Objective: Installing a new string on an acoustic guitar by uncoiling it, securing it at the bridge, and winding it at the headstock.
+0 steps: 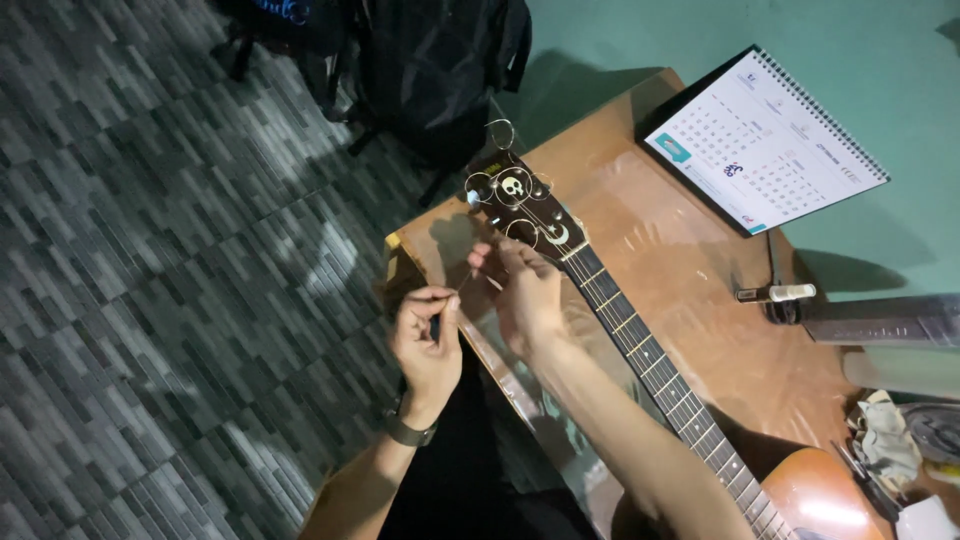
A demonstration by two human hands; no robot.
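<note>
While the guitar (640, 350) is laid across the table (690, 270), headstock (520, 200) at 11 o'clock, a string end is pinched in the closed left hand (428, 340). The right hand (525, 290) is curled at the headstock's lower edge; its grip can't be made out.

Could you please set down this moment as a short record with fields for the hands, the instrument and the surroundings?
Left hand: left hand, a watch on its wrist, pinches a thin wire guitar string off the table's edge.
Right hand: right hand rests at the dark headstock, fingers by the tuning pegs.
Instrument: brown acoustic guitar lies on the brown wooden table, neck towards the corner.
Nearby: white spiral-bound desk calendar stands on the table; black backpack sits on the grey patterned floor.
</note>
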